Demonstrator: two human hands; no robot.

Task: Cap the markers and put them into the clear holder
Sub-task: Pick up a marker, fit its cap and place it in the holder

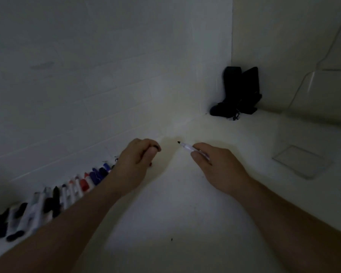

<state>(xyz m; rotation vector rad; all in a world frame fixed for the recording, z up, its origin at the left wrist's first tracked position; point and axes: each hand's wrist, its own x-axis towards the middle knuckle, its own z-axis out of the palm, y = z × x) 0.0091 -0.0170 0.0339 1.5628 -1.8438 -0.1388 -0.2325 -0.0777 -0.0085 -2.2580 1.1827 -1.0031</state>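
**Uncapped marker and cap held apart over a white counter**

A dim white counter [165, 203] meets a white tiled wall [87, 75] at the back and a plain wall on the right. A clear plastic holder [323, 79] stands at the far right, its flat base [301, 161] lying on the counter. Black objects [238, 91], too dark to identify, stand in the corner. A row of white markers with black, red and blue caps [53, 198] lies along the wall at the left. The left hand [136, 160] is curled, its fingertips closed on a small dark cap [157, 147]. The right hand [217, 166] pinches a white marker with a bare black tip [187, 147], pointing toward the left hand without touching the cap, well apart from the holder.
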